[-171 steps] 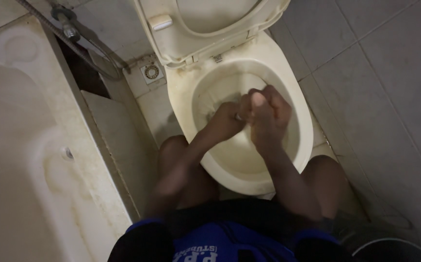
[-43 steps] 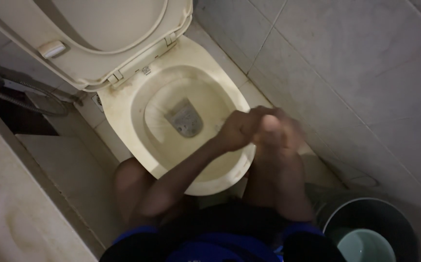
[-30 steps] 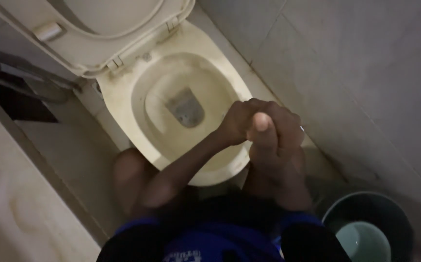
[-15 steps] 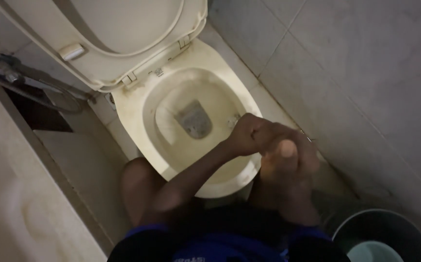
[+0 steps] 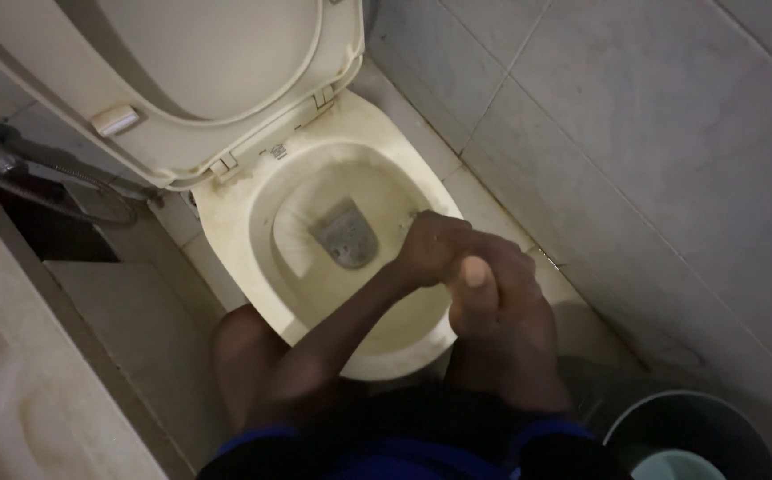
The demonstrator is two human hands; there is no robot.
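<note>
The 2 hands are pressed together over the right rim of the cream ceramic toilet bowl (image 5: 253,258): the left hand (image 5: 435,251) is curled against the right hand (image 5: 493,280), whose thumb sticks up. Whether they grasp anything between them cannot be told. The bowl stands open below them, its cream plastic seat and lid (image 5: 181,80) raised. A dark round bucket (image 5: 724,427) stands on the grey tiled floor (image 5: 635,160), near the right forearm.
</note>
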